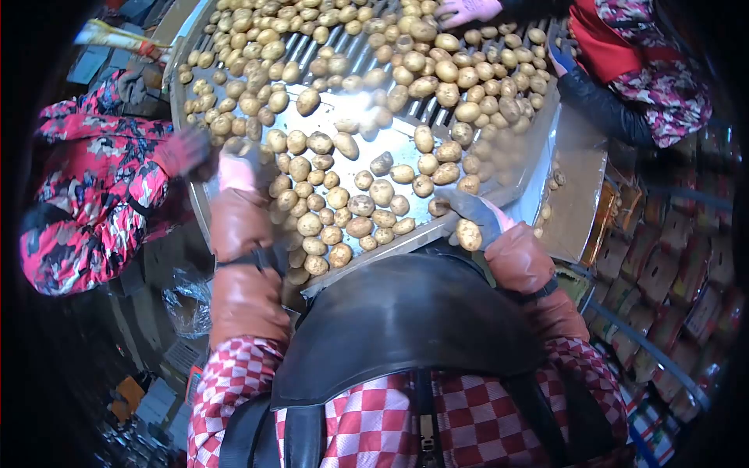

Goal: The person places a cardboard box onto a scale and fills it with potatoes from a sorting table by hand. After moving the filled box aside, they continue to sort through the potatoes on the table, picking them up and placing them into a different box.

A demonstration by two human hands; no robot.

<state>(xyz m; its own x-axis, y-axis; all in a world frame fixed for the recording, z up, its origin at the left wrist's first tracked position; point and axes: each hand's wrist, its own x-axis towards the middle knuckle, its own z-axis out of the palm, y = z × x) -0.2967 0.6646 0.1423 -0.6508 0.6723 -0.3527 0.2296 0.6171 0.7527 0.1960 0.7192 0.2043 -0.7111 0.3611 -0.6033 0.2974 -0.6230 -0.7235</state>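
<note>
Dozens of potatoes (pixel 381 193) cover a sorting table (pixel 398 246) in the head view, packed densely over the slatted metal bars (pixel 296 48) at the far side and spread more loosely on the smooth sheet nearer the wearer. The wearer's two gloved hands are well apart. Near the front rim, the right hand (pixel 477 212) is closed around one potato (pixel 468 234), with another beside its fingertips. The left hand (pixel 240 160) is among potatoes toward the table's left side; blur hides its fingers, so I cannot tell whether it grips one. Brown sleeve covers (pixel 238 226) and a black apron (pixel 409 320) lie over a red-and-white checked jacket (pixel 351 413). On the left, a co-worker's gloved hand (pixel 181 152) is near the wearer's left hand. At upper right, another co-worker's pink-gloved hand (pixel 470 9) is among the far potatoes. Stacked cartons (pixel 671 273) stand at right.
</note>
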